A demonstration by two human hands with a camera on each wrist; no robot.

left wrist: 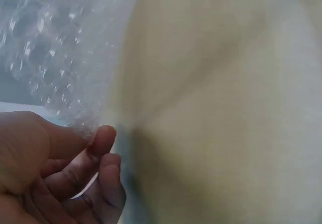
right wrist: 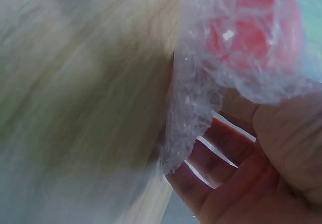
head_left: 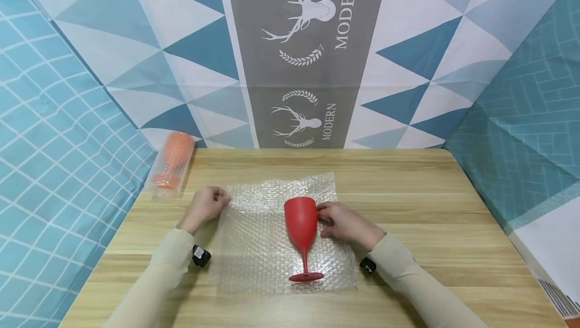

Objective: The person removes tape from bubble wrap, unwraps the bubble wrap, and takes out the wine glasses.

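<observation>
A red goblet lies on a sheet of clear bubble wrap, its base toward the person. The left hand pinches the sheet's far left part; in the left wrist view, thumb and forefinger of that hand close on the edge of the bubble wrap. Right of the goblet's bowl, the right hand has its fingers curved at the sheet's edge. The right wrist view shows this hand holding the bubble wrap, with the red goblet seen through it. Part of its thumb is hidden.
An orange goblet-shaped thing wrapped in bubble wrap lies at the table's far left corner. The wooden table meets a patterned backdrop at its far edge. Cloth with white lines hangs along the left side.
</observation>
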